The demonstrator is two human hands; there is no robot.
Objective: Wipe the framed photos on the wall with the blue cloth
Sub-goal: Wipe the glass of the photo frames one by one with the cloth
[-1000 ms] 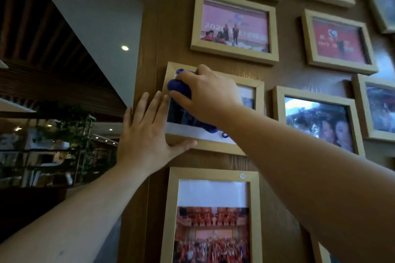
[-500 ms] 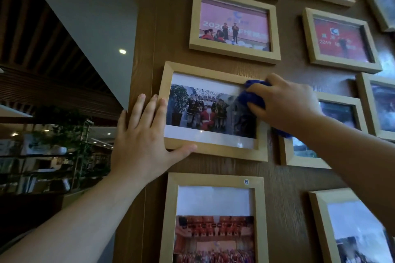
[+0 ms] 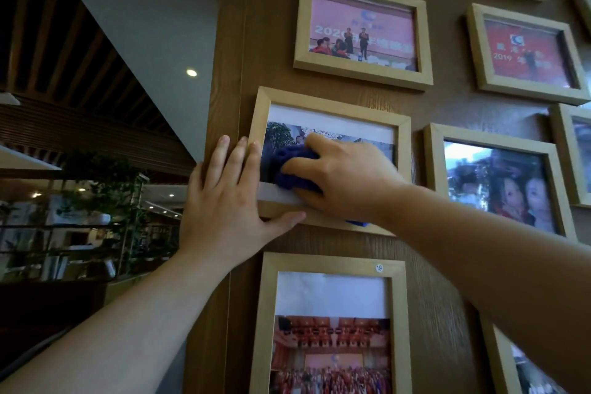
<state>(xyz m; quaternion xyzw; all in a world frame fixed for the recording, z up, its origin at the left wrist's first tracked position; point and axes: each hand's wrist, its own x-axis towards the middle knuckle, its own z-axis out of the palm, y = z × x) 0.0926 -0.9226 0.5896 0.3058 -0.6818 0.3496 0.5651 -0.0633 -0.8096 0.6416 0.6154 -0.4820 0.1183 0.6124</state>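
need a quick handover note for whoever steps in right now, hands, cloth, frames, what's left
Left hand: flat on the wall, fingertips on the left edge of the middle frame, thumb under its bottom edge, steadying it.
Right hand: pressing the bunched blue cloth on that frame's glass, left part.
Done: cannot tell which frames are clean.
Left: finish this glass, then the frame marked 19 below and the others around it.

Cloth (image 3: 292, 169) deep blue; frame (image 3: 329, 105) pale wood; wall (image 3: 431, 265) brown woodgrain; upper photo (image 3: 363, 30) pink.
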